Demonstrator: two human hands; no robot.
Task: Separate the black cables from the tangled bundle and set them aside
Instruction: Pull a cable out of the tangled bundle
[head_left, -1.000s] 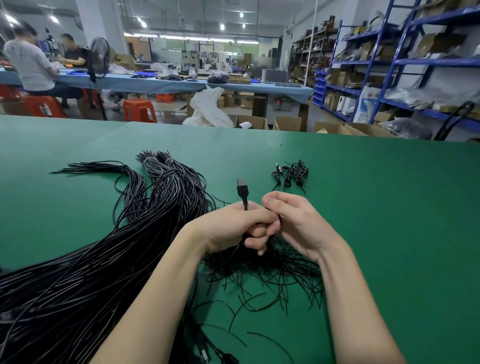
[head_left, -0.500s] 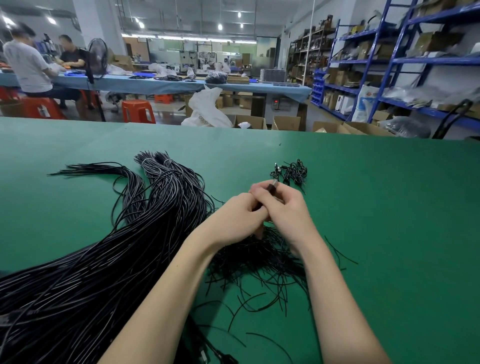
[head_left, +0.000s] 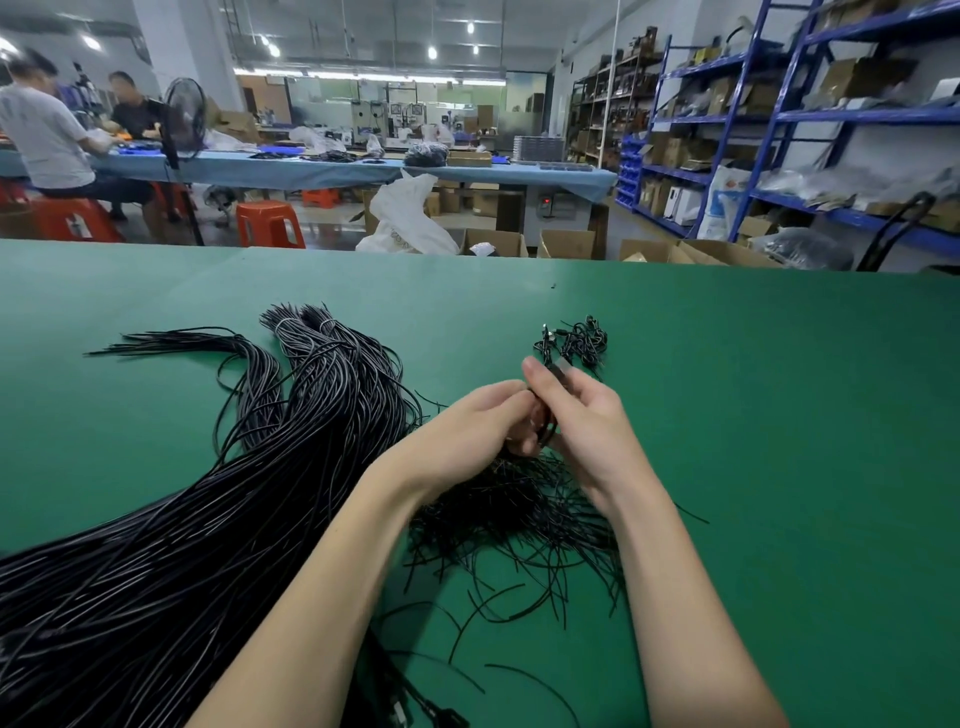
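A thick bundle of black cables (head_left: 218, 499) sweeps across the green table (head_left: 779, 441) from the lower left up to the middle. A loose tangle of thin black wires (head_left: 524, 525) lies under my wrists. My left hand (head_left: 467, 431) and my right hand (head_left: 582, 421) meet above that tangle. Between them they hold a black cable with a USB plug (head_left: 558, 371); the right fingers curl round the plug end, the left fingers pinch the cable below it. A small heap of separated black cables (head_left: 574, 338) sits just beyond my hands.
The table's far edge runs across the view at mid height. Beyond it stand cardboard boxes (head_left: 493, 241), a white bag (head_left: 410, 218), orange stools, a blue worktable with two seated people (head_left: 47, 135), and blue shelving (head_left: 779, 130) on the right.
The plug stood upright above my left fist; both hands then moved up and to the right toward the small heap, and my right hand has taken the plug end.
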